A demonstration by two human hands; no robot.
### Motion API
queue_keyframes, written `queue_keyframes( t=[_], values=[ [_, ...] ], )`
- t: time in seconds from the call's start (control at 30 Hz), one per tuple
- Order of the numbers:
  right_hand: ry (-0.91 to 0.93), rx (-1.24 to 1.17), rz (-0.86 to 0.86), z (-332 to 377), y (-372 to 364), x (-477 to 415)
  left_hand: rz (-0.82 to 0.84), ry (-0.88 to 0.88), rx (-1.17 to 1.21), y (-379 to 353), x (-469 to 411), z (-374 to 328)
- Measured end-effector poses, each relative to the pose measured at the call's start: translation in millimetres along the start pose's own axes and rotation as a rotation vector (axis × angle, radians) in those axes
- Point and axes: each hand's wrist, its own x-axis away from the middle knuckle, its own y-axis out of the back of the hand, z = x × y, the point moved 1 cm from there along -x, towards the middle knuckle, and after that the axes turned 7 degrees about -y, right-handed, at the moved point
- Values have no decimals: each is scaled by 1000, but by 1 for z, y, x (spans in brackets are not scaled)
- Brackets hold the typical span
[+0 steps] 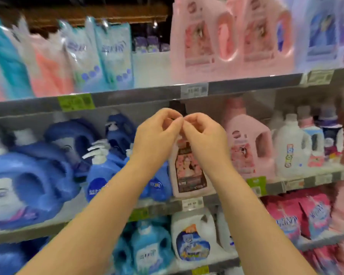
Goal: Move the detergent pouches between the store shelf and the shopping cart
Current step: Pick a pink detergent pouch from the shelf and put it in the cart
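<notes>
Nearest the camera, two bare forearms rise from the bottom edge and meet in the middle of the view. The left hand (157,133) and the right hand (202,133) each have their grip pinched together on the top edge of a pink detergent pouch (189,171), thumb and fingertips nearly touching one another at the centre. The pouch hangs below the hands, upright, with its lower edge at or just above the lip of the middle shelf (159,207); whether it rests on the shelf or is carried by the hands alone cannot be told. It sits between the blue pump bottles (99,175) on its left and a pink jug (246,143) on its right. The shopping cart is not in view. Judging from the pose, the step in hand is either lifting the pouch off the shelf or setting it in place. To do it well, keep both pinches firm on the seal so the soft body does not swing, move it straight and clear of the neighbours, and support the base once it is free. Farther up, the top shelf (147,94) holds more pouches (99,54) and large pink jugs (230,36).
</notes>
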Motion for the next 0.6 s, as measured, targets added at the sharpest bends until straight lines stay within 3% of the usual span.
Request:
queue_keyframes(
  t=[0.3,0.6],
  values=[
    [238,70,163,53,-64,-97,-118,-61,-277,84,-85,21],
    [164,244,334,82,-142,-201,-21,43,-429,173,-163,100]
  ],
)
